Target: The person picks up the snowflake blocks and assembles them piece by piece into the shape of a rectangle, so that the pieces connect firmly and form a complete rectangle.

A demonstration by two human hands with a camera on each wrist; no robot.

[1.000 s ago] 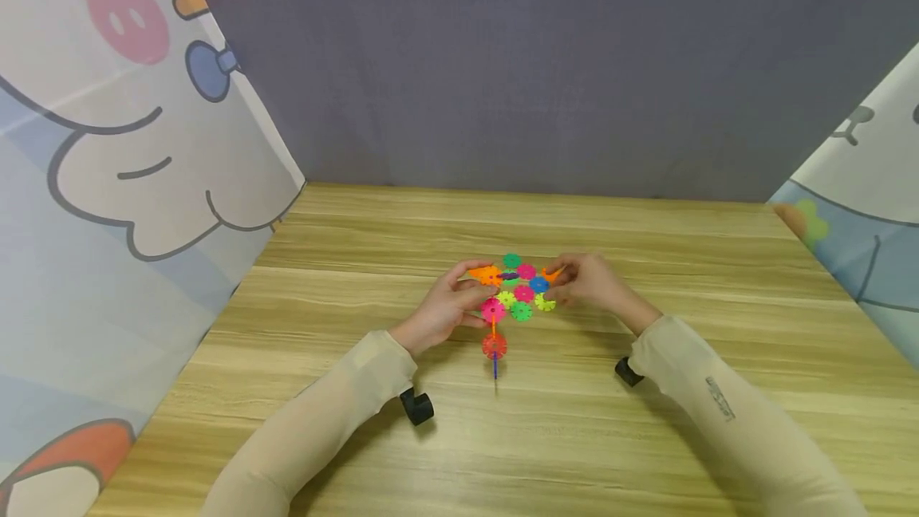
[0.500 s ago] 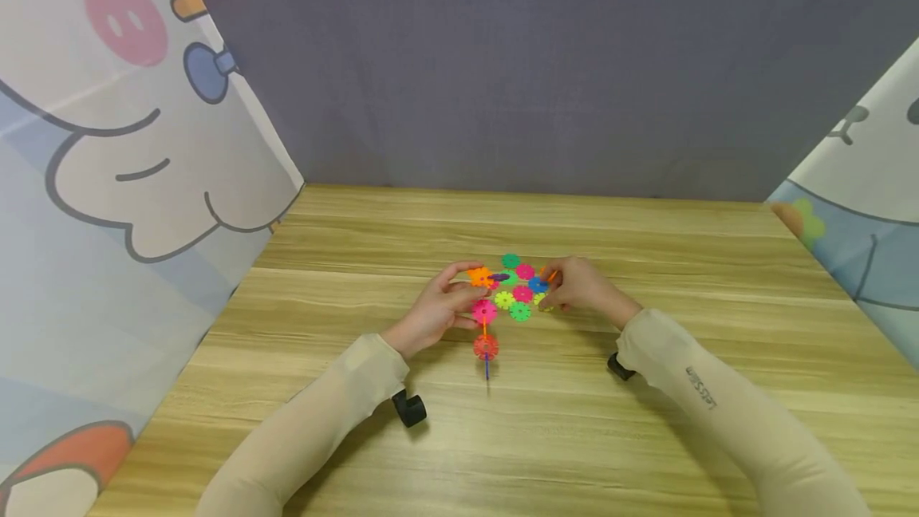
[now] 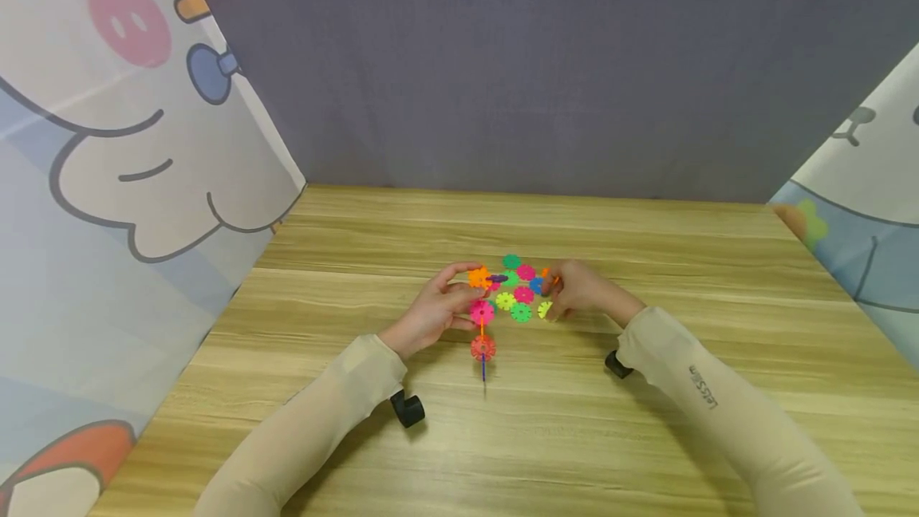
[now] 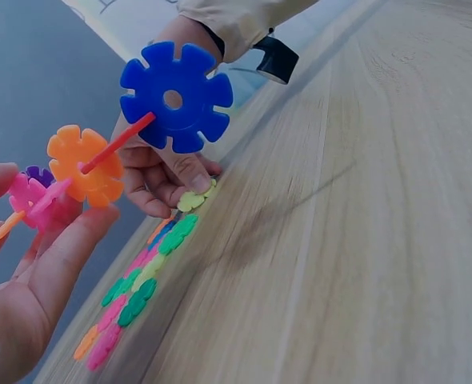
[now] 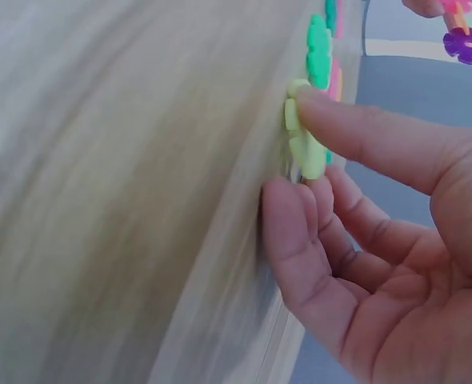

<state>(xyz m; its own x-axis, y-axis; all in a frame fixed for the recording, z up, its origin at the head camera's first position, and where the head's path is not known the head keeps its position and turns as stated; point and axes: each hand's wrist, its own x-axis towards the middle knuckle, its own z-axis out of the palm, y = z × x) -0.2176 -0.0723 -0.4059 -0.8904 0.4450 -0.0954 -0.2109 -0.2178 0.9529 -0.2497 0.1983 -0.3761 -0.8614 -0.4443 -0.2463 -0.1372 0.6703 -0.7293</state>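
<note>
My left hand [image 3: 431, 313] holds a chain of notched plastic snowflake discs above the table. In the left wrist view, the chain runs from a pink disc [image 4: 32, 200] at the fingers through an orange disc [image 4: 100, 178] and a red one seen edge-on to a large blue disc [image 4: 192, 124]. A purple disc [image 5: 468, 46] of it shows in the right wrist view. My right hand [image 3: 590, 292] is at the right end of the loose discs. Its thumb lies on a yellow snowflake disc [image 5: 310, 156], which it pinches against the curled fingers, low over the tabletop.
Loose snowflake discs lie flat between the hands, among them a green one [image 3: 521, 312], a pink one [image 3: 523, 294] and a dark green one [image 3: 511, 261]. A grey panel [image 3: 502, 70] stands behind the wooden table [image 3: 546, 437]. Printed cartoon panels flank it.
The left hand and its chain have shifted slightly left. The right hand has moved a little left and closed its thumb and fingers on the yellow disc.
</note>
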